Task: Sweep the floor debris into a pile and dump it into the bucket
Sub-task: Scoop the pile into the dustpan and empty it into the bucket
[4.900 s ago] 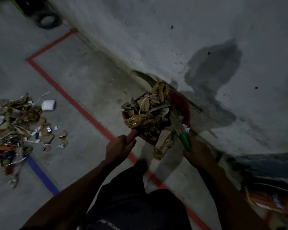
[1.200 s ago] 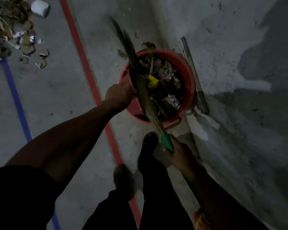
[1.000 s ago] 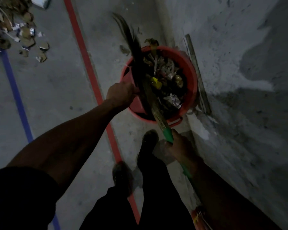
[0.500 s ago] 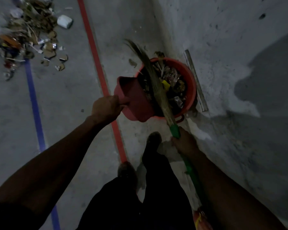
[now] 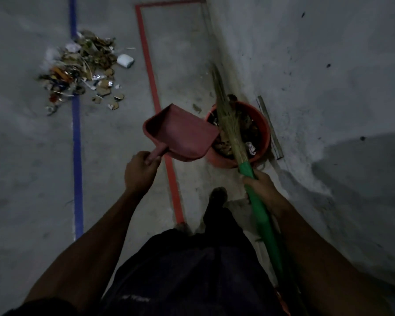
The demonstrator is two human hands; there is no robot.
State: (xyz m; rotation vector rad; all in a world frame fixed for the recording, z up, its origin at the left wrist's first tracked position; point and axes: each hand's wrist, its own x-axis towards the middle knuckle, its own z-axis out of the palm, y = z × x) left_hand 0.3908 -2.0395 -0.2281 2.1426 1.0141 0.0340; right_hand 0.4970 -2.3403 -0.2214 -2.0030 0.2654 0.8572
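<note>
A: Which step is in hand?

B: Dumping. The left hand [image 5: 140,173] curls its fingers round the handle of the empty-looking dustpan [image 5: 180,133] beside the bucket [image 5: 263,124]; the right hand [image 5: 259,184] grips the broom [image 5: 232,131] above it.

A: Next requirement?

B: Probably return to the debris pile [image 5: 82,69], well apart across the blue line [image 5: 77,142].

Bare forearms, dark shorts [image 5: 187,274] (faint pale lettering near the hem), dark shoe [image 5: 218,196].
</note>
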